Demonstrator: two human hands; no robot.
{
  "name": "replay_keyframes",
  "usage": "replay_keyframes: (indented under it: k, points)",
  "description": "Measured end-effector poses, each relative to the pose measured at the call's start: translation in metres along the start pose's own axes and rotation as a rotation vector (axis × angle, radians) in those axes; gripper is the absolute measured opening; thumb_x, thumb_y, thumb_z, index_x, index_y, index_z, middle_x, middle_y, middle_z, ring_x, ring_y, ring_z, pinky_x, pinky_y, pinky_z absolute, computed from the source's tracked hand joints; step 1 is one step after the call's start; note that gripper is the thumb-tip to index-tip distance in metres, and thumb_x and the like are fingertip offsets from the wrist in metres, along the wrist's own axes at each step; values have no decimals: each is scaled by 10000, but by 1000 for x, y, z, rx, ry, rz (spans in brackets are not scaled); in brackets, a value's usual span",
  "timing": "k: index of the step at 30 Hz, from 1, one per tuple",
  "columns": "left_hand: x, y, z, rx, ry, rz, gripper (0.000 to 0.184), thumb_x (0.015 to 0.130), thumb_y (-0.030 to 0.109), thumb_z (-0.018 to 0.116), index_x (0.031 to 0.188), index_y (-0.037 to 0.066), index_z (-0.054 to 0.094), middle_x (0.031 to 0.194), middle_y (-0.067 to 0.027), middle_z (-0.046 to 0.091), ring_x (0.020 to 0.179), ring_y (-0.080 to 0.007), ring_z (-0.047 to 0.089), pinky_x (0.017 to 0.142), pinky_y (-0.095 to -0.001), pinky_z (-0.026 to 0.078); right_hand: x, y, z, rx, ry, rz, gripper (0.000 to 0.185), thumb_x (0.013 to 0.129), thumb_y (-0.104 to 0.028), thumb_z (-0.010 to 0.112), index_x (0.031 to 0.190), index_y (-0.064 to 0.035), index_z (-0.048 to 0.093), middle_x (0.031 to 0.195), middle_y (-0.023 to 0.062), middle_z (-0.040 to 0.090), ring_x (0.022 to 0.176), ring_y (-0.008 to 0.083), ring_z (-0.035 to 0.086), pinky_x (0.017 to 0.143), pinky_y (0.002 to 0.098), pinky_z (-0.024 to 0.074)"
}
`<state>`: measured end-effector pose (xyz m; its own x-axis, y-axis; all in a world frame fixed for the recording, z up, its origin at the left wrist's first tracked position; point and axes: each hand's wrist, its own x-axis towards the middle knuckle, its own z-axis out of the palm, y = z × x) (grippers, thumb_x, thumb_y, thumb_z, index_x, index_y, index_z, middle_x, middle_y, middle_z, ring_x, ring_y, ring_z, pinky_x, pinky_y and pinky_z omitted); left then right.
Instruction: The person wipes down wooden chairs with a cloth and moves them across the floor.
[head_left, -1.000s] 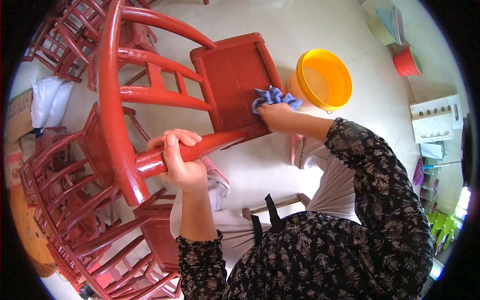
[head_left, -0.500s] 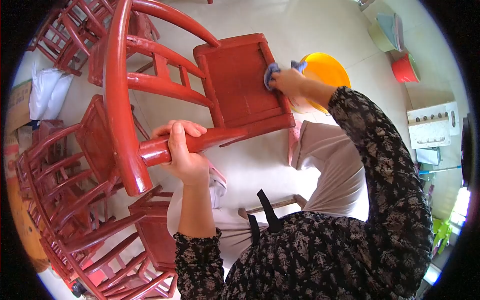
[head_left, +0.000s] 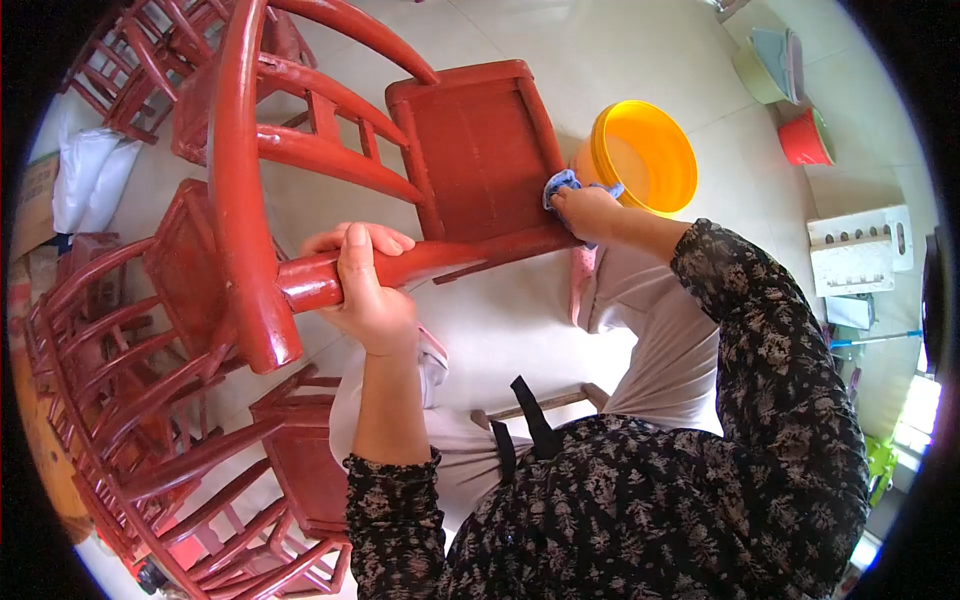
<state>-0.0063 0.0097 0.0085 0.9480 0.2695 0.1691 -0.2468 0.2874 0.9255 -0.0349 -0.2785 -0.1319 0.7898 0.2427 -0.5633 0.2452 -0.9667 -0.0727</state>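
Note:
A red wooden chair point(head_left: 475, 150) is tilted in front of me, its seat facing up toward the camera. My left hand point(head_left: 365, 280) is wrapped round the thick rail at the near side of its back. At the seat's right edge, close to the near corner, my right hand point(head_left: 590, 212) presses a blue cloth point(head_left: 558, 186) against the wood. Part of the cloth sticks out past my fingers. Just beyond that hand stands a yellow bucket point(head_left: 672, 150) on the floor, its inside partly visible.
Several more red chairs point(head_left: 150, 400) crowd the left side. White plastic bags point(head_left: 95, 180) lie by a cardboard box at far left. A red container point(head_left: 805, 140), a pale green bin point(head_left: 762, 75) and a white rack point(head_left: 855, 250) line the right wall.
My right hand has slid the blue cloth down along the seat's right edge toward the near corner. My left hand keeps its grip on the rail.

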Motion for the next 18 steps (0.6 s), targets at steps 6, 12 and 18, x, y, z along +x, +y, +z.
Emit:
replay_keyframes:
  k: [6,12,18]
  points:
    - [0,0,1,-2,5,-3,135,826,118,505,764,28,426,576,-91,484,513,-211,505,545,-335,449,-11,-12,-10,-63,17,16,313,755,-103,538,1061,-45,561,992,131,586,831,338,611,705,426,490]
    - [-1,1,5,-10,21,9,143,837,134,478,739,43,427,573,-79,476,511,-203,499,549,-333,449,6,-26,-34,356,-47,330,209,753,-134,529,846,-13,672,870,180,657,845,327,639,714,448,505]
    - [0,-1,2,-41,-19,-4,148,837,160,466,740,54,431,580,-73,478,532,-196,496,569,-330,447,9,-30,-32,491,-70,296,242,736,-132,499,831,16,665,880,200,649,854,342,634,734,441,507]
